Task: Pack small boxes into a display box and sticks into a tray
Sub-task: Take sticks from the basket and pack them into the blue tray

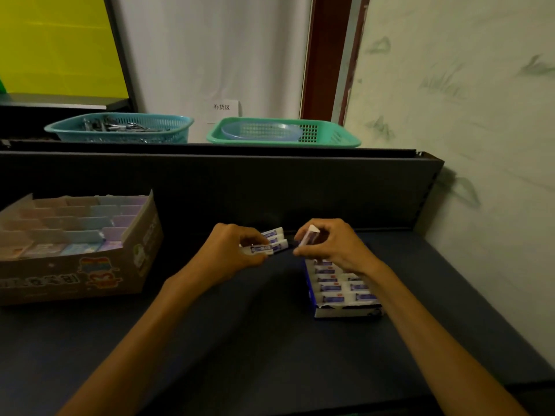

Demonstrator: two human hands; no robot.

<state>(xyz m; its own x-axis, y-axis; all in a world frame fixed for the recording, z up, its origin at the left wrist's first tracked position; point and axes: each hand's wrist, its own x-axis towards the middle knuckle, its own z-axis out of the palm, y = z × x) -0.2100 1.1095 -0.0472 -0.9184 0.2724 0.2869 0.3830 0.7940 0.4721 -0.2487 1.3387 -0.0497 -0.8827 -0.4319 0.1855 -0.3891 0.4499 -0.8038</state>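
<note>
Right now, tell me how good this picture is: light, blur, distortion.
Head view: dim light, dark desk with little contrast; hands cast soft shadows; wide-angle lens bows the shelf edge and stretches the forearms; print on the small boxes is too soft to read; the yellow panel is the brightest area.

Two hands, left [231, 250] and right [333, 244], are showing. Two baskets are sitting on the shelf, one blue [120, 127], one green [330, 136]. Two display boxes are lying on the surface: brown [75, 274] and blue [345, 310]. Four small boxes [274, 241] are showing at the left hand, one [310, 235] in the right.
</note>
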